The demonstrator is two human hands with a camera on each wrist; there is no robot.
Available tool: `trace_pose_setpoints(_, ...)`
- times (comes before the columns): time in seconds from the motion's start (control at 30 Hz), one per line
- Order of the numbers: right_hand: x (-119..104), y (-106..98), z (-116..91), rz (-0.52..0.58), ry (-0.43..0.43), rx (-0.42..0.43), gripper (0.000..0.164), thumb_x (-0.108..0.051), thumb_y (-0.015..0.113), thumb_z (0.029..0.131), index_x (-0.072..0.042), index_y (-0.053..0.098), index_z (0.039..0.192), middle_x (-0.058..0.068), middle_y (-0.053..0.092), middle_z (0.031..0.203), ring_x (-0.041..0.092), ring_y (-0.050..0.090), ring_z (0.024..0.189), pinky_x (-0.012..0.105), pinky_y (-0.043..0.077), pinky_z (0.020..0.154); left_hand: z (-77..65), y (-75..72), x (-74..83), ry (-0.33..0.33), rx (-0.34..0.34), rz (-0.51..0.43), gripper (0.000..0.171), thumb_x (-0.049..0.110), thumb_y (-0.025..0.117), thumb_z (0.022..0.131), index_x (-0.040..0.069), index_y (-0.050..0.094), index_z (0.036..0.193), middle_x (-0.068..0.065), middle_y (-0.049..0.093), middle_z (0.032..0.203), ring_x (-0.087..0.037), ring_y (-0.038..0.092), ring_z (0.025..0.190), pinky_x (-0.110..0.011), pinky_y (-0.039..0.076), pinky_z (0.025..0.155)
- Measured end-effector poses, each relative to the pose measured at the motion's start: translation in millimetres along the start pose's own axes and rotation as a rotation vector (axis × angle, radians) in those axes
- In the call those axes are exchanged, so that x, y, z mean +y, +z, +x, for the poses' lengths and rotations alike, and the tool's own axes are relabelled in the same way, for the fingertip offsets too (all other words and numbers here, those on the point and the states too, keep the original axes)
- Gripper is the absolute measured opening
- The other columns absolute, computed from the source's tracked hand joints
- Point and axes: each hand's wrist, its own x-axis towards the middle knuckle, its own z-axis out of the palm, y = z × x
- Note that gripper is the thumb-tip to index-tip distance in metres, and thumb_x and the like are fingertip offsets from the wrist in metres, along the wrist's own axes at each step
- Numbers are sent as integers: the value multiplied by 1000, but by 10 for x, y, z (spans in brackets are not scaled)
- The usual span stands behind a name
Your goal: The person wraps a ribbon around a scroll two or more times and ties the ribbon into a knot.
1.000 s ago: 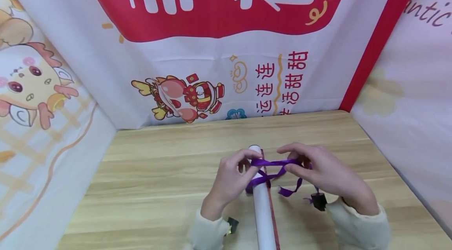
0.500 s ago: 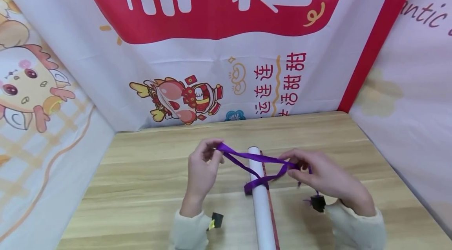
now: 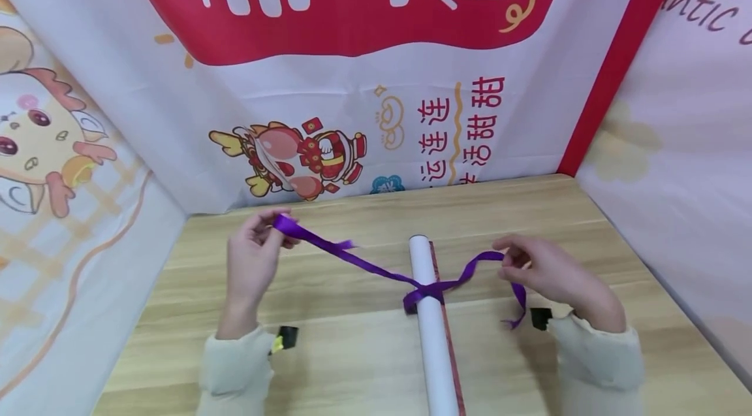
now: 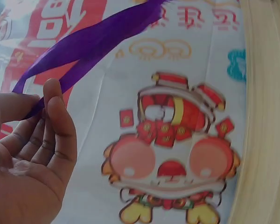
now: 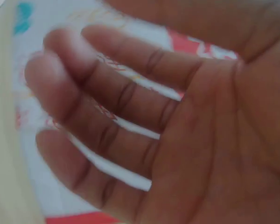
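A purple ribbon (image 3: 364, 263) is wrapped around a white paper roll (image 3: 431, 337) and crosses on top of it. Off to the left of the roll, my left hand (image 3: 255, 256) pinches one stretch of the ribbon between thumb and fingers, raised above the table. The left wrist view shows the doubled ribbon (image 4: 88, 46) running from that pinch. My right hand (image 3: 546, 269) is on the other side, its fingers loosely bent and thumb apart. The ribbon's other tail (image 3: 518, 298) hangs by its fingertips. No ribbon shows in the right wrist view, only the relaxed fingers (image 5: 116, 98).
The roll lies lengthwise on a wood-grain table (image 3: 352, 351), with a reddish edge (image 3: 451, 351) along its right side. Printed cloth hangs behind the table (image 3: 329, 96) and at both sides. Small dark pieces (image 3: 288, 337) sit by the cuffs.
My left hand has moved well left, drawing the ribbon out from the roll. The ribbon loop between the hands has opened out, and the right hand's fingers have loosened from it.
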Motion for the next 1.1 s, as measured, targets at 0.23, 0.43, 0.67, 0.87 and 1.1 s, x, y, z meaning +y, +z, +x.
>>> trace_pose_setpoints(0.23,477,90,46,-161,214,-91,50,-31,67,84,4,58,118,10,64,95,21,58,83,38,50,69,233,-560,-163,-45,-53,296,31,23,57,94,6,65,118,-13,67,111,-4,67,80,-20,54,69)
trace_pose_setpoints(0.43,702,210,-34,-172,268,-157,57,-36,68,82,5,57,120,11,64,97,21,59,84,41,51,70,322,-875,-496,-124,-115,377,35,20,53,95,0,62,122,-18,63,112,-4,67,76,-22,54,69)
trace_pose_setpoints(0.67,725,288,-52,-191,235,-129,44,-36,70,81,1,64,104,5,64,87,18,57,78,37,49,68,294,-1206,-619,-123,111,356,31,28,56,94,0,61,107,11,66,74,-5,65,62,-18,53,59)
trace_pose_setpoints(0.87,751,436,-20,-233,274,-128,27,-37,65,84,-11,61,79,-3,56,67,14,49,62,31,40,56,197,-1210,-650,-52,74,418,31,29,58,93,3,64,107,11,65,75,-3,63,61,-18,52,56)
trace_pose_setpoints(1.1,1000,366,-104,-281,268,-108,16,-19,56,85,-13,58,70,-3,51,62,14,46,57,31,39,53,89,-1117,-862,-14,-71,494,34,28,57,94,0,63,112,-17,68,91,-7,65,63,-21,53,56)
